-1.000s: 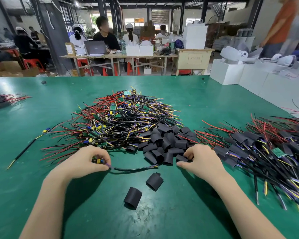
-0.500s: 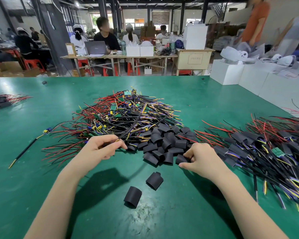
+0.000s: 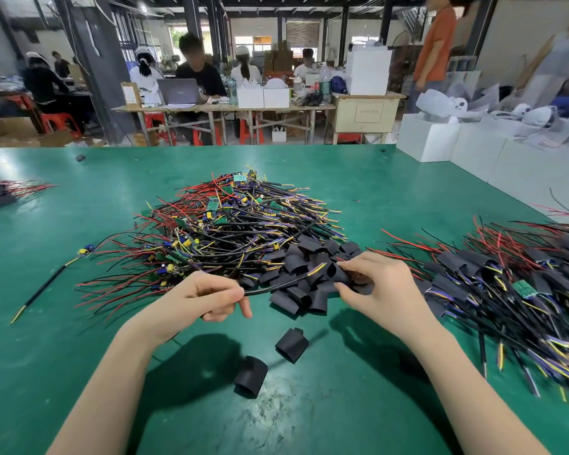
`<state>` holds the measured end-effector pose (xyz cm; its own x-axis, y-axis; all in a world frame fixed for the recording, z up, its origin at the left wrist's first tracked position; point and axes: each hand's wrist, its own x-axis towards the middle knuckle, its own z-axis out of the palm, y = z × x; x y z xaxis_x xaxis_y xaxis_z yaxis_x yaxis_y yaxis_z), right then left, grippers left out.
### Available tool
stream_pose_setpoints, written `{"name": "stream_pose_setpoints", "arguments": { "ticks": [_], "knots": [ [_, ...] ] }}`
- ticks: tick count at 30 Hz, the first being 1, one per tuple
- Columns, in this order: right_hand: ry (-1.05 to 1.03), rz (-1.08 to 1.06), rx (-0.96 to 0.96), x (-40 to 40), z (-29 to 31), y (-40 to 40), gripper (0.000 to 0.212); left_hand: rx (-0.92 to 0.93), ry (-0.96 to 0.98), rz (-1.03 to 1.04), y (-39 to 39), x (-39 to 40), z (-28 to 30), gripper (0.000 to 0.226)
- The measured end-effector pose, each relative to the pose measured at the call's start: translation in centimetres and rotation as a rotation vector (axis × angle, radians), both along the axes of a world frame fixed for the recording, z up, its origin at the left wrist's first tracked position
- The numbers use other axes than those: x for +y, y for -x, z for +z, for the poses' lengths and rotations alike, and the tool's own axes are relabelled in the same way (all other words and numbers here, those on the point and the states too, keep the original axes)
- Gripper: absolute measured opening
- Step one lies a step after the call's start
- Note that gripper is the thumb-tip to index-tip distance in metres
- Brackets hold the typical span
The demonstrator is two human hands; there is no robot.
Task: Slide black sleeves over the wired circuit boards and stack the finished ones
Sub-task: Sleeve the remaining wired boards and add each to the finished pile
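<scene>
A big tangle of unsleeved wired circuit boards (image 3: pixel 230 224) lies mid-table, with a heap of loose black sleeves (image 3: pixel 306 257) at its near right edge. My left hand (image 3: pixel 207 297) grips one wired board by its black cable (image 3: pixel 276 285); the board itself is hidden in my palm. The cable's yellow-tipped end points at a black sleeve (image 3: pixel 339 274) that my right hand (image 3: pixel 375 284) pinches just above the heap. Finished sleeved boards (image 3: pixel 506 284) are piled at the right. Two single sleeves (image 3: pixel 291 344) (image 3: pixel 251 376) lie near me.
A lone wired board (image 3: pixel 60 267) lies left of the tangle, and another small bundle (image 3: pixel 0 192) sits at the far left edge. White boxes (image 3: pixel 473 152) line the table's far right. People work at tables beyond the green table (image 3: pixel 79 356).
My left hand lifted a wired board out of the tangle and brought it toward the centre. My right hand picked a sleeve from the heap and raised it to the cable's end.
</scene>
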<state>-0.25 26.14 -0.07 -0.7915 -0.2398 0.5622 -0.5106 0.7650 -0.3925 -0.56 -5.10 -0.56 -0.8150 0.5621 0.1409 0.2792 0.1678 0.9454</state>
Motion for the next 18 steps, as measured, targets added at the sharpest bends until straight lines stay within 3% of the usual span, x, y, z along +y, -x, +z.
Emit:
{"name": "stream_pose_setpoints", "arguments": {
  "ticks": [6,18],
  "knots": [
    [-0.051,0.057,0.013,-0.3,0.0,-0.3,0.028,-0.029,0.076,-0.036,0.0,0.2,0.1,0.042],
    [-0.342,0.127,0.117,-1.4,0.1,-0.8,0.024,-0.082,0.158,-0.05,-0.2,1.4,0.1,0.035]
  ]
}}
